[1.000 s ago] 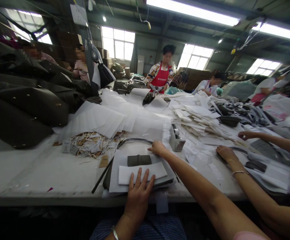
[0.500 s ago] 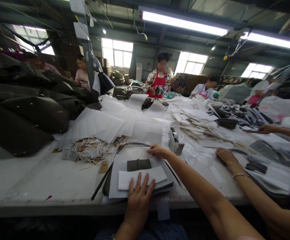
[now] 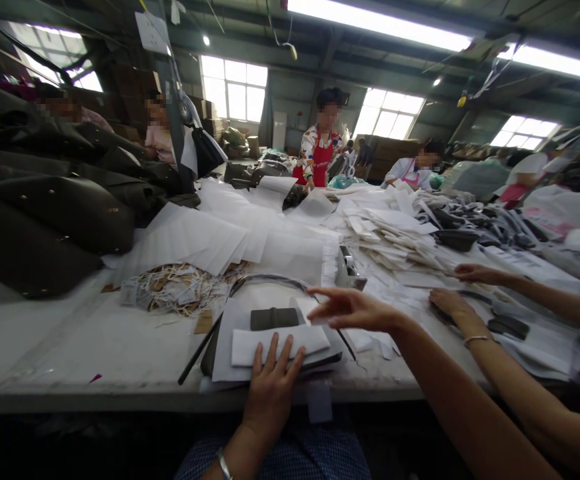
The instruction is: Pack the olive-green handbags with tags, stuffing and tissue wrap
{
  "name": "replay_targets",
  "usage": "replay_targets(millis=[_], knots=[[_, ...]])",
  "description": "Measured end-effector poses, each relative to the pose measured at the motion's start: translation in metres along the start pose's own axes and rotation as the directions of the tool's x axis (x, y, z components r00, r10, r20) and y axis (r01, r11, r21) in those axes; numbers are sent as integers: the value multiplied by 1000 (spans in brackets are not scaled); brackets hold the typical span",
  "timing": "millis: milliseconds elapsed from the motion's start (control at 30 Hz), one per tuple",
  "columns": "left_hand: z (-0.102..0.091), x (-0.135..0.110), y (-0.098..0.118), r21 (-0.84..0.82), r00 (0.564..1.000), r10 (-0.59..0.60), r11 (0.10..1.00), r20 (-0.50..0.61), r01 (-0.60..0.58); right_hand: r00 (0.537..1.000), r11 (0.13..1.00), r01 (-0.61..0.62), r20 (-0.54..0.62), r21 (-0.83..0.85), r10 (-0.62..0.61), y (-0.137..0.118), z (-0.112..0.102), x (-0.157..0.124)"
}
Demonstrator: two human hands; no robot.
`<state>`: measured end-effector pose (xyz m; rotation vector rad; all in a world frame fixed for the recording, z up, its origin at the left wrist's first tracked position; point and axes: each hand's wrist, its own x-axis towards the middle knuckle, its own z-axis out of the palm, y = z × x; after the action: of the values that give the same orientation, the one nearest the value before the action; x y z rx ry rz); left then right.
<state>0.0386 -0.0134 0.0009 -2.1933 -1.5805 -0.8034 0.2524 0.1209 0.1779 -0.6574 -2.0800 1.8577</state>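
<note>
A dark bag (image 3: pixel 209 355) lies flat at the table's front edge, its thin handle (image 3: pixel 270 279) arched towards the back. A white sheet (image 3: pixel 224 333) covers most of it. On that sheet are a dark green folded piece (image 3: pixel 274 319) and a folded white foam strip (image 3: pixel 243 348). My left hand (image 3: pixel 276 383) is open, its spread fingers lying flat on the strip. Over the bag's upper right side hovers my right hand (image 3: pixel 353 311), fingers stretched out and apart, with nothing seen in it. Its palm side is partly hidden.
Left of the bag lies a heap of stringed tags (image 3: pixel 180 287). Fanned white sheets (image 3: pixel 195 237) and a metal tape dispenser (image 3: pixel 351 270) stand behind. Dark bags (image 3: pixel 60 220) are piled far left. At right, a co-worker's hands (image 3: pixel 453 307) work on a similar bag.
My right hand has let go of the bag's handle area and moved right and slightly nearer, its fingers opening. My left hand stays on the foam strip. The co-worker's far hand has moved left.
</note>
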Motion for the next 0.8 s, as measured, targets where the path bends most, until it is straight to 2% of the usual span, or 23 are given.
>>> replay_targets(millis=[33,67,100,133,167,200,233,267,300,367,467,567,700,800], knots=[[-1,1,0,-2,1000,4,1000,7,-4,978,997,-79,195,17,74,-4,3,-13],[-2,1,0,-3,1000,5,1000,13,-5,943,990,-134,310,35,117,-4,4,-24],[-3,1,0,-2,1000,4,1000,21,-4,938,987,-154,321,51,130,-1,4,-29],[-3,2,0,1,1000,1,1000,27,-1,968,990,-134,221,48,121,4,3,-30],[-4,2,0,5,1000,0,1000,32,0,995,996,-92,30,-3,92,12,1,-26],[-4,2,0,8,999,0,1000,35,-1,979,990,-62,-200,-124,36,22,-2,-18],[-4,2,0,10,999,0,1000,37,0,917,956,-76,-397,-282,-44,31,-6,-6],[-4,2,0,12,999,1,1000,38,-1,849,891,-129,-513,-435,-128,40,-10,8],[-4,2,-1,14,999,2,1000,38,-3,802,817,-186,-565,-546,-195,48,-15,24],[-4,2,-1,17,999,5,1000,35,-6,765,714,-254,-587,-653,-265,59,-26,54],[-3,1,-1,20,1000,12,1000,22,-13,781,653,-283,-563,-703,-268,65,-43,92],[-1,1,-1,19,1000,7,1000,-8,-7,835,572,-293,-497,-766,-237,71,-57,119],[1,1,-1,28,999,8,1000,-39,-7,906,460,-232,-362,-857,-217,84,-65,145],[2,1,-2,44,999,22,999,-49,-20,935,402,-163,-271,-901,-229,95,-67,157]])
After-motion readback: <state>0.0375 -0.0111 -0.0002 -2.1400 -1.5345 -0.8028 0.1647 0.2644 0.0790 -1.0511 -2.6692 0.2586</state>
